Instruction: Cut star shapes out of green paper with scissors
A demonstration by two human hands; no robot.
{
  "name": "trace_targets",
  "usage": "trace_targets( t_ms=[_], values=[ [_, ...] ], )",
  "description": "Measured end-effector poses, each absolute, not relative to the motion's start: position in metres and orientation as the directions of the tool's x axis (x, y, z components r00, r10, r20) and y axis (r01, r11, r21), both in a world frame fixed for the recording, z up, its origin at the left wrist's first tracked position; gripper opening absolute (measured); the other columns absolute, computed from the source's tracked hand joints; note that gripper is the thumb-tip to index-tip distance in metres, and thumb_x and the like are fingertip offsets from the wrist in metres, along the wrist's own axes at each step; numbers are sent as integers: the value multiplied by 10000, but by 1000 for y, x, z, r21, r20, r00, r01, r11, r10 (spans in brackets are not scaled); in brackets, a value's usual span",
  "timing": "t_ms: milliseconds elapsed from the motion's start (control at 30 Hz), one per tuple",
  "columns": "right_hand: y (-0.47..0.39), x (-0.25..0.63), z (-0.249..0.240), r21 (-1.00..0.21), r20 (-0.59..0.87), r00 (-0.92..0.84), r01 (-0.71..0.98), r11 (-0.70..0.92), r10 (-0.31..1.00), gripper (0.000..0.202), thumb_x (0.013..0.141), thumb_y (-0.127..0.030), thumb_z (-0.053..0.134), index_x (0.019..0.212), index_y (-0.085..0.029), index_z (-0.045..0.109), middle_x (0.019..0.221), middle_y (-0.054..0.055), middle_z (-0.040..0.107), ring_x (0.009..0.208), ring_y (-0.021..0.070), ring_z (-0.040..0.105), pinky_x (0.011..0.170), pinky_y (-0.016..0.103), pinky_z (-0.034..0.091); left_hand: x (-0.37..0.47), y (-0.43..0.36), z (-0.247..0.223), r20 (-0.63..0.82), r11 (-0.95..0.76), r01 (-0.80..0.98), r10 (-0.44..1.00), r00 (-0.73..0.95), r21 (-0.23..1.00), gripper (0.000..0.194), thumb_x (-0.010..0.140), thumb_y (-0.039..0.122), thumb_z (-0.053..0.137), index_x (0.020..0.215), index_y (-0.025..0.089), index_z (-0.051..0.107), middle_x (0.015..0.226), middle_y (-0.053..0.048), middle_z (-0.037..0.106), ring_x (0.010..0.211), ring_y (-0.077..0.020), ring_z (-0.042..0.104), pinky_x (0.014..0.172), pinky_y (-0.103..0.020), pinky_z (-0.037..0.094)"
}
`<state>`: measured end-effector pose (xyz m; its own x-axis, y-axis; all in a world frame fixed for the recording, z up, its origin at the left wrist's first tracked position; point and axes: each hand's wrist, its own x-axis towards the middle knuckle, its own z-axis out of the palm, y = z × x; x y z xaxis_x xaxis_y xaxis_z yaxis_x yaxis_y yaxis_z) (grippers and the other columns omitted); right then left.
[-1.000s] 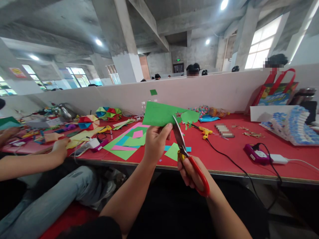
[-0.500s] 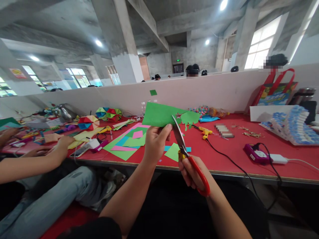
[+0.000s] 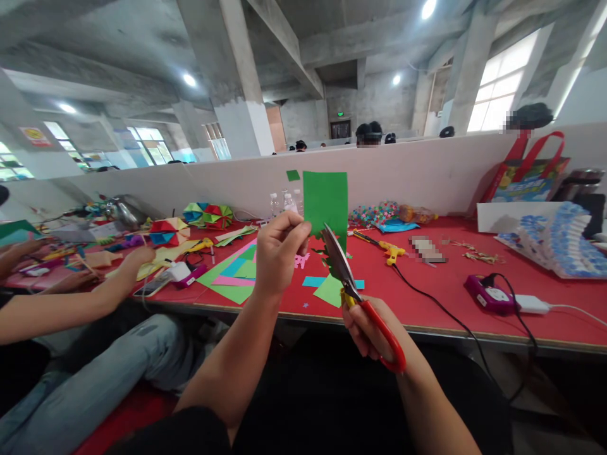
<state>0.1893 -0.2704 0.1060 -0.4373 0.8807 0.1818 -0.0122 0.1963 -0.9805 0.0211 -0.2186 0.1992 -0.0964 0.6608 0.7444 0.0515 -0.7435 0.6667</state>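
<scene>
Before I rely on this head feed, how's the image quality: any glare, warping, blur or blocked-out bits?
Head view: ceiling lamp and right-hand window blown out white; partition and table edge bowed, wide-angle style; scissors and green paper fairly readable; small patch on the table at right pixelated.

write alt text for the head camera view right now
A left hand holds up dark green cut paper while a right hand holds red-and-yellow-handled metal scissors against it, above a red table with colored paper sheets.
</scene>
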Motion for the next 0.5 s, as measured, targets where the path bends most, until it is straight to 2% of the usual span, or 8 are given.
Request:
trace_targets(
  t_ms=[200,500],
  values=[
    [-271,186,106,-979,197,-422,-35,201,885,504,836,-678,464,726,-186,481,380,-76,449,275,47,300,310,166,235,24,-224,196,713,-716,60,698,63,695,180,839,267,593,678,186,588,531,38,496,491,-73,465,480,-222,389],
    [-270,189,106,-980,170,-399,32,199,901,448,836,-622,501,707,-195,471,387,-71,459,285,51,316,318,163,233,27,-225,197,729,-731,38,675,-113,682,105,822,236,619,730,193,591,538,53,516,487,-69,478,481,-205,402]
  ],
)
